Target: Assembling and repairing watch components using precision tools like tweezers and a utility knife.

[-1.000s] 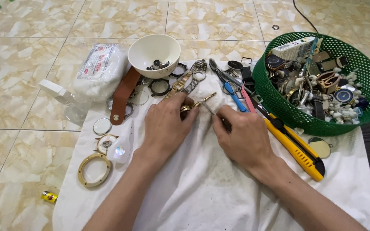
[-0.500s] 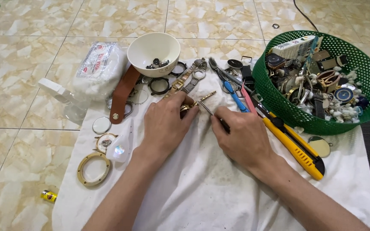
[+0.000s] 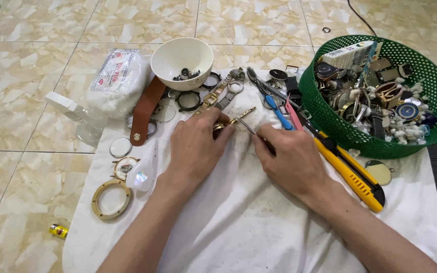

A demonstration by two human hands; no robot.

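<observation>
My left hand (image 3: 195, 146) presses down on a small gold watch (image 3: 222, 125) on the white cloth (image 3: 238, 227), its gold band end (image 3: 246, 112) sticking out past my fingers. My right hand (image 3: 292, 159) grips a thin dark-handled tool (image 3: 256, 134) whose metal tip touches the watch. Both hands rest on the cloth, close together.
A white bowl (image 3: 170, 58) with small parts stands behind. A green basket (image 3: 330, 121) full of watches sits at right. A yellow utility knife (image 3: 352, 174), blue-handled pliers (image 3: 274, 103), a brown strap (image 3: 144, 111), a gold bezel ring (image 3: 110, 198) and a cotton pack (image 3: 115, 81) lie around.
</observation>
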